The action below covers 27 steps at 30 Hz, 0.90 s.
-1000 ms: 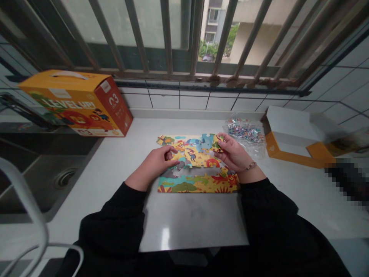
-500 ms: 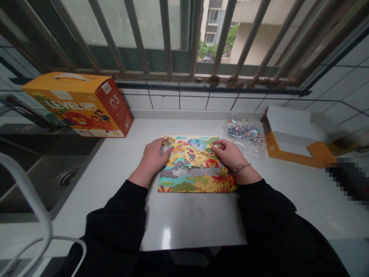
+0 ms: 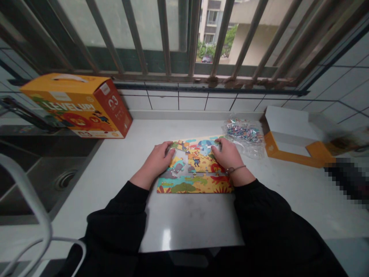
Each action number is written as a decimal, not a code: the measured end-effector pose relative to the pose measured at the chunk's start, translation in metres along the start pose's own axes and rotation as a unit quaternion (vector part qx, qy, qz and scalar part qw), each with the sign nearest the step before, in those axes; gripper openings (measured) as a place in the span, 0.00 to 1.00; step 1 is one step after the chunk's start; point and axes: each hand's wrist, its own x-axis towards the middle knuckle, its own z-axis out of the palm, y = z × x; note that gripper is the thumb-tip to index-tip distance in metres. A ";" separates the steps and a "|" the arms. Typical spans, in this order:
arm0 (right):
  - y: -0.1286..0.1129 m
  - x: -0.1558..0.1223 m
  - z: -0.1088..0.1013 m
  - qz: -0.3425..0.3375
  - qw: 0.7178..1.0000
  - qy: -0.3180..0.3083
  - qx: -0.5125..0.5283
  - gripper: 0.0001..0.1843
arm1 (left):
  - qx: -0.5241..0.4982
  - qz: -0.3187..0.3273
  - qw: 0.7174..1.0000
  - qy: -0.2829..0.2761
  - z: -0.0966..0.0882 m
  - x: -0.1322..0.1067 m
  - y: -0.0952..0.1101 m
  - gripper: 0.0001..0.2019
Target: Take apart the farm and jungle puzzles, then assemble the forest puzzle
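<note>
On the white counter lies a colourful animal jigsaw puzzle, partly broken apart, with grey gaps at its left and middle. My left hand grips the upper left edge, thumb on the near side and fingers behind, by a loose-looking tilted section. At the upper right edge my right hand holds the puzzle between thumb and fingers, close to the blue elephant picture. The bottom strip with the green crocodile lies flat in one row. My fingertips are partly hidden behind the pieces.
A yellow and red carton stands at the back left beside the sink. Behind my right hand lies a clear bag of small coloured pieces, next to an open orange box. A white curved tube rises at the left.
The upper part of the puzzle has shifted right and come apart at the left, widening a grey gap there. The upper left section has tilted. Both hands stay at the edges.
</note>
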 end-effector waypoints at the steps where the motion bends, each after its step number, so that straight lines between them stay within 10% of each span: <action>1: -0.002 0.000 0.000 0.008 1.000 -0.007 0.027 0.20 | -0.012 -0.004 1.000 -0.001 0.002 0.000 0.000 0.15; 15: 0.003 -0.001 0.005 0.013 0.995 -0.008 -0.098 0.28 | 0.031 -0.118 0.984 0.129 -0.016 -0.001 0.000 0.07; 27: -0.006 -0.003 -0.005 -0.015 1.000 -0.015 -0.001 0.19 | 0.061 -0.136 0.978 0.148 -0.023 -0.001 -0.007 0.10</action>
